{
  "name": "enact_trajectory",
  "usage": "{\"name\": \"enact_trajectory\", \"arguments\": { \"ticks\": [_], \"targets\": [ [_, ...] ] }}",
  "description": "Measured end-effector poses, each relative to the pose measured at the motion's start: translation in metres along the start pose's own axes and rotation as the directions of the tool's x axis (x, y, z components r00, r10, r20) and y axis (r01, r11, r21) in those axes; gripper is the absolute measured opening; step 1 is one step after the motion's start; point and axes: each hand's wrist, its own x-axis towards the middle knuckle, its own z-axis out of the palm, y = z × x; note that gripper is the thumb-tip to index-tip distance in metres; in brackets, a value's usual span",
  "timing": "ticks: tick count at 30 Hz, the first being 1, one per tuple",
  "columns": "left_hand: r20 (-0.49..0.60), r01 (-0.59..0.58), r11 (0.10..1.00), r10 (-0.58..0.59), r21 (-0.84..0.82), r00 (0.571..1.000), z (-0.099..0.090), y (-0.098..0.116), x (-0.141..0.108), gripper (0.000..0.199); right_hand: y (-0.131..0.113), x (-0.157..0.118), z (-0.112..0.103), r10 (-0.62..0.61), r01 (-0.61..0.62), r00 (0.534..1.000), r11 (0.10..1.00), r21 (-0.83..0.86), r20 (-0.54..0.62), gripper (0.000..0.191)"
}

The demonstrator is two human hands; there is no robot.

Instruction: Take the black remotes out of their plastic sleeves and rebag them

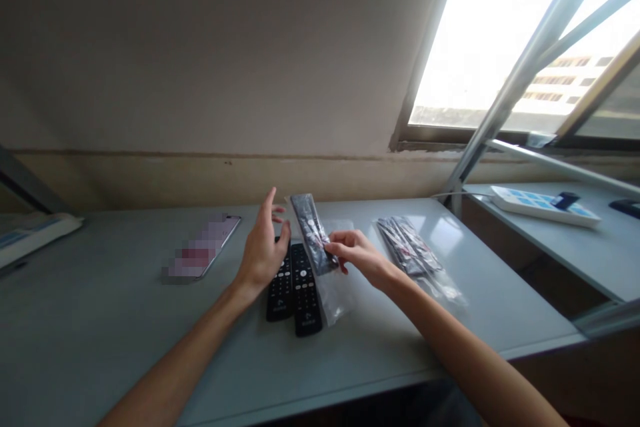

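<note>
My right hand [359,255] pinches a dark remote control in a clear plastic sleeve [306,217], tilted above the desk. To its left my left hand [263,250] is open, fingers apart and holding nothing. Below the hands, two black remote controls, a left one [279,300] and a right one [307,303], lie side by side on the desk, the left one's top partly hidden by my left hand. Beside them lies a clear plastic bag [336,300], partly covered by the held remote. Right of my right hand rests a pile of plastic-wrapped remotes [407,243]; how many cannot be made out.
A phone [213,250] with a blurred-out screen lies on the grey desk [220,373] to the left. On the neighbouring desk at right sits a white power strip [545,207]. A metal frame post [493,117] rises at the right before the window; a wall stands behind.
</note>
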Motion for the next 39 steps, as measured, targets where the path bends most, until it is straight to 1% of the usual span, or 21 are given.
{"name": "enact_trajectory", "arguments": {
  "ticks": [2, 3, 5, 7, 11, 14, 19, 24, 28, 31, 34, 39],
  "targets": [
    [0.115, 0.106, 0.99, -0.095, -0.094, 0.989, 0.0, 0.005, -0.001, 0.045, 0.0, 0.001, -0.001, -0.037, 0.037, 0.999, 0.999, -0.016, -0.037, 0.042],
    [0.18, 0.148, 0.981, -0.123, -0.128, 0.976, 0.0, 0.009, -0.001, 0.042, 0.0, 0.002, -0.001, -0.051, 0.05, 0.997, 0.998, -0.024, -0.052, 0.042],
    [0.267, 0.209, 0.96, -0.154, -0.188, 0.951, -0.002, 0.016, -0.002, 0.052, 0.001, 0.002, -0.002, -0.068, 0.064, 0.995, 0.997, -0.045, -0.072, 0.041],
    [0.309, 0.248, 0.936, -0.165, -0.249, 0.936, -0.002, 0.023, -0.002, 0.059, 0.001, 0.003, -0.002, -0.073, 0.067, 0.994, 0.995, -0.075, -0.08, 0.042],
    [0.4, 0.285, 0.912, -0.152, -0.296, 0.904, -0.001, 0.033, -0.003, 0.056, 0.001, 0.004, -0.001, -0.086, 0.076, 0.993, 0.989, -0.125, -0.081, 0.044],
    [0.449, 0.292, 0.902, -0.129, -0.317, 0.884, -0.001, 0.035, -0.002, 0.051, 0.001, 0.004, -0.001, -0.102, 0.09, 0.992, 0.987, -0.136, -0.08, 0.043],
    [0.493, 0.315, 0.874, -0.103, -0.37, 0.864, -0.001, 0.03, -0.003, 0.045, -0.001, 0.002, -0.001, -0.106, 0.096, 0.992, 0.987, -0.13, -0.073, 0.042],
    [0.488, 0.342, 0.845, -0.113, -0.41, 0.865, 0.002, 0.03, -0.005, 0.043, 0.0, 0.001, -0.001, -0.106, 0.097, 0.992, 0.988, -0.124, -0.062, 0.039],
    [0.474, 0.329, 0.852, -0.112, -0.407, 0.874, 0.003, 0.032, -0.005, 0.043, 0.003, 0.002, -0.002, -0.086, 0.081, 0.995, 0.993, -0.088, -0.049, 0.035],
    [0.471, 0.32, 0.857, -0.105, -0.403, 0.876, 0.004, 0.032, -0.006, 0.043, 0.003, 0.001, -0.002, -0.048, 0.046, 0.998, 0.997, -0.06, -0.033, 0.034],
    [0.479, 0.321, 0.86, -0.105, -0.395, 0.871, 0.005, 0.03, -0.007, 0.044, 0.0, 0.0, -0.001, -0.022, 0.021, 0.999, 0.998, -0.052, -0.024, 0.034],
    [0.485, 0.316, 0.868, -0.101, -0.384, 0.868, 0.005, 0.028, -0.008, 0.045, -0.004, -0.001, -0.001, -0.014, 0.013, 1.0, 0.999, -0.03, -0.025, 0.034]
  ]
}}
